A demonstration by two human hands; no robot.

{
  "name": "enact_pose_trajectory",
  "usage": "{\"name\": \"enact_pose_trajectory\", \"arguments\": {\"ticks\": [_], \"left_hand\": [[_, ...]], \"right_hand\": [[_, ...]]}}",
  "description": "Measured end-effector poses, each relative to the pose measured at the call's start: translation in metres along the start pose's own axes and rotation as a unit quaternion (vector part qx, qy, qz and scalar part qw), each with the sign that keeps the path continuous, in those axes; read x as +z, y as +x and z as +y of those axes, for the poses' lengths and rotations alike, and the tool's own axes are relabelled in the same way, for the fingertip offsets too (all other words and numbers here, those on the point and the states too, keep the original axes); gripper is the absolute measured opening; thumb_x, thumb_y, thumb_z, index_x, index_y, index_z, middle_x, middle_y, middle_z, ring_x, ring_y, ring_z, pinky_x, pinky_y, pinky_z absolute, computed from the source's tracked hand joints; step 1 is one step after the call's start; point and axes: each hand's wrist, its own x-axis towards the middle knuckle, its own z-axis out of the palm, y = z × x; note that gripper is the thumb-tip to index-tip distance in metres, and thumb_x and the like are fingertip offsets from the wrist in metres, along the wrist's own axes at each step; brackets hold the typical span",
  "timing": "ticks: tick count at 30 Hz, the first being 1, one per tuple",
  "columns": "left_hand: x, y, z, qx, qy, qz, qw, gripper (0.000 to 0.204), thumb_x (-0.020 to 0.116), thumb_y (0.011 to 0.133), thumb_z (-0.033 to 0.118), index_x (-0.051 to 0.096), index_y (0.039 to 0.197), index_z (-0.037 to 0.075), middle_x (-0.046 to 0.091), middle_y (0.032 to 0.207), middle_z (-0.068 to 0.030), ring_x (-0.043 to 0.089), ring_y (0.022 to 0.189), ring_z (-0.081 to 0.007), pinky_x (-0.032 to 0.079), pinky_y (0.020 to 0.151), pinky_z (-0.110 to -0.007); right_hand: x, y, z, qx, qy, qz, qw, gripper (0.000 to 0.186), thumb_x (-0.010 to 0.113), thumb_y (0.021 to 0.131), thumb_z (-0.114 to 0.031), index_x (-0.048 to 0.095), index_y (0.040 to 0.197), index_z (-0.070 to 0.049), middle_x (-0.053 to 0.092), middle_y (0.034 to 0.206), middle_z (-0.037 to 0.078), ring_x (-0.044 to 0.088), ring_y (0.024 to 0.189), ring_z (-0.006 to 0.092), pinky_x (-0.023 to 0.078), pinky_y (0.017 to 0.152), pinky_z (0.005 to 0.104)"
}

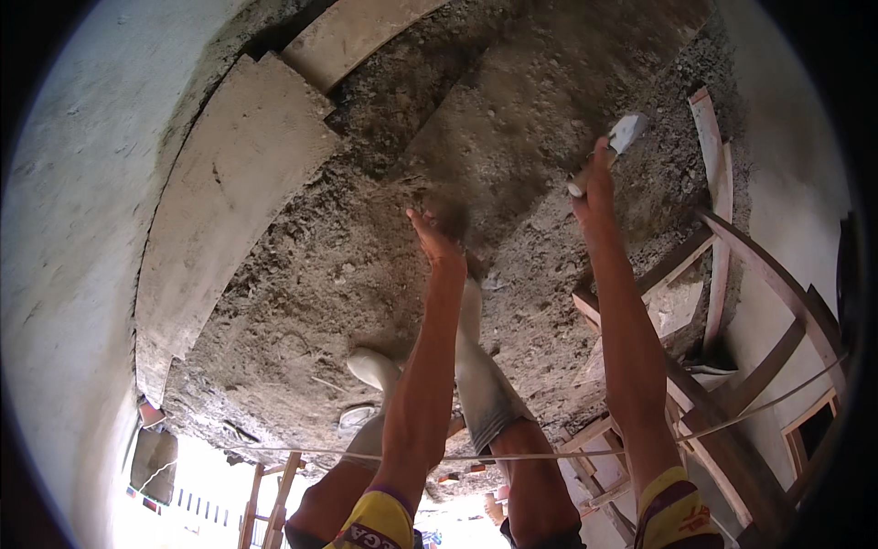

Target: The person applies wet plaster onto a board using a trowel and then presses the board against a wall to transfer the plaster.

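Note:
In my right hand [596,190] is a trowel, gripped by its pale handle [578,186]. The flat light-grey blade [627,134] points up and to the right, above rough grey-brown soil [311,247]. My left hand [439,240] is low over the ground near the middle, its thumb sticking out to the left. A dark, blurred lump [450,216] covers its fingers; I cannot make out what it is. Pale boots [485,375] show on my legs below, standing on the soil.
Large flat slabs [229,183] lie along the left wall. To the right, a wooden frame [777,284] and a narrow plank [715,201] stand against the wall. A thin cord [540,455] stretches across the lower view. Wooden legs [274,499] stand by a bright opening at lower left.

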Motion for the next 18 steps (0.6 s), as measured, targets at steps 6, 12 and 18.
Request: {"name": "enact_pose_trajectory", "arguments": {"ticks": [6,12,18], "left_hand": [[0.050,-0.025,0.008,-0.010,0.093,0.132,0.987,0.104,0.046,0.093,0.080,0.044,0.152,-0.005,0.046,0.155,-0.0179,0.048,0.137,-0.0370,0.036,0.117,-0.045],[0.031,-0.025,0.021,0.049,0.110,0.132,0.984,0.089,0.045,0.100,0.072,0.051,0.147,-0.004,0.049,0.151,-0.0192,0.051,0.132,-0.0346,0.041,0.109,-0.046],[-0.020,-0.059,0.034,0.134,0.158,0.182,0.961,0.071,0.049,0.103,0.064,0.028,0.060,0.012,0.020,0.059,-0.0012,0.021,0.058,-0.0175,0.025,0.058,-0.045]], "right_hand": [[0.013,0.062,-0.118,-0.079,0.046,-0.101,0.991,0.084,0.072,0.086,-0.070,0.045,0.144,-0.014,0.055,0.116,0.003,0.055,0.103,0.0188,0.046,0.091,0.0384],[0.068,0.011,-0.145,-0.093,0.023,-0.076,0.992,0.083,0.081,0.085,-0.055,0.048,0.144,-0.007,0.055,0.133,0.008,0.059,0.104,0.0227,0.052,0.088,0.0387],[0.045,-0.019,-0.136,-0.103,-0.091,-0.020,0.990,0.064,0.084,0.087,-0.021,0.052,0.140,-0.003,0.054,0.117,0.007,0.058,0.092,0.0191,0.053,0.070,0.0370]]}}
